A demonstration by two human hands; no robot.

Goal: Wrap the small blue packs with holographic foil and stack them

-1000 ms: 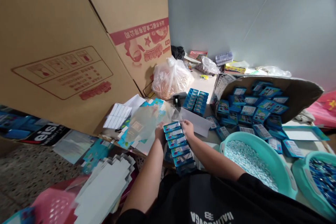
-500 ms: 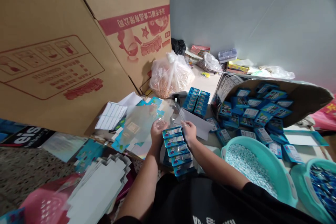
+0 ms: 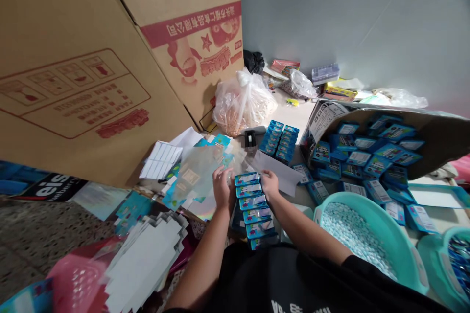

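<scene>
A row of small flat blue tins [image 3: 254,202], stacked side by side, stretches from between my hands toward my body. At the far end, my left hand [image 3: 223,188] is on its left with curled fingers, close to the end tin. On the right, my right hand [image 3: 270,184] has its fingers closed against the same end. Whatever thin film the fingers may pinch cannot be made out. Just beyond, two more rows of blue tins [image 3: 279,141] stand beside a small black object [image 3: 250,139].
To the right, an open carton [image 3: 440,132] spills blue boxes near a teal basin [image 3: 411,254] of pale candies and another basin [image 3: 436,259]. A tied plastic bag [image 3: 244,105] and large cardboard boxes [image 3: 73,34] stand at the left. Card sheets [image 3: 147,254] lie lower left.
Clear plastic film stretched up between my hands is no longer visible there. Both hands have lowered slightly beside the far end of the row, and the view has shifted a little left.
</scene>
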